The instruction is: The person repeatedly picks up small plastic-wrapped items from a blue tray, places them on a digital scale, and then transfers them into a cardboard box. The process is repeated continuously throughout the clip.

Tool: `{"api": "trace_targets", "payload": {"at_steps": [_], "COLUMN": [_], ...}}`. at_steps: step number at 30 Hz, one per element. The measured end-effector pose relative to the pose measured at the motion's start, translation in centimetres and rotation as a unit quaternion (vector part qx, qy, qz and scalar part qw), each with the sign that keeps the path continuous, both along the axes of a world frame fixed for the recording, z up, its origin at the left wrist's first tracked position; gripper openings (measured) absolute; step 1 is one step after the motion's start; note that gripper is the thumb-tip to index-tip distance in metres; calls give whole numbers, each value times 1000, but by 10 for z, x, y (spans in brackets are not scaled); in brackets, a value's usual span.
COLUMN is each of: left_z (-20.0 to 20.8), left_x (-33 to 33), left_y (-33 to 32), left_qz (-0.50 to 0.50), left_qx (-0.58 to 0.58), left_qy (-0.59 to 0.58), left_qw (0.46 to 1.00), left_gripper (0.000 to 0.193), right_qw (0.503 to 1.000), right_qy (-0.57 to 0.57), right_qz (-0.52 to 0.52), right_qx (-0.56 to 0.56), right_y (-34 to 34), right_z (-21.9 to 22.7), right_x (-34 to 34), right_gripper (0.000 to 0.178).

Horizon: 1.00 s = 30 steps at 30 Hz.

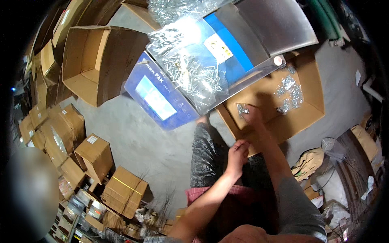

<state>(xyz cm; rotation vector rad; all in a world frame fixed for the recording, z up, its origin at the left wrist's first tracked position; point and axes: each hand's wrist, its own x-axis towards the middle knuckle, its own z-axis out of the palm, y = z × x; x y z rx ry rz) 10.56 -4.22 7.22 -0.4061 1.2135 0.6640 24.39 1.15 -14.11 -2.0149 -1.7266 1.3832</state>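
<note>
My right hand (253,115) reaches into an open cardboard box (304,117) and grips a small clear bag of metal hardware (242,110), near the box's left wall. More small clear bags of hardware (291,96) lie on the box floor to the right. My left hand (238,155) is closed beside the box's near left corner, its fingers pressed together. What it holds, if anything, is hidden. Above the box's left side stands a packing machine with a blue panel (152,95) and a lit screen. Clear bags of screws (186,67) are heaped on the machine.
An open, tilted carton (87,60) stands at the far left. Stacked closed cartons (60,129) and single cartons (123,192) line the left side. Cloth and plastic bags (332,182) lie at the right. A metal tray (275,28) extends from the machine above the box.
</note>
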Motion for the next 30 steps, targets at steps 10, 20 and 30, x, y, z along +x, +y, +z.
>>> {"api": "trace_targets", "payload": {"at_steps": [10, 20, 30], "left_z": [-47, -25, 29], "left_x": [6, -28, -32], "left_y": [-52, -47, 2], "left_qz": [-108, -29, -269], "left_qx": [163, 159, 384], "left_qy": [214, 152, 227], "left_qw": [957, 975, 853], "left_gripper": [11, 17, 29], "right_qw": [909, 918, 900], "right_qy": [266, 288, 269], "right_qz": [-320, -226, -255], "right_qx": [-25, -150, -230], "right_y": [115, 110, 33], "right_z": [291, 292, 313], "right_x": [-7, -24, -28], "right_gripper": [32, 42, 29]}}
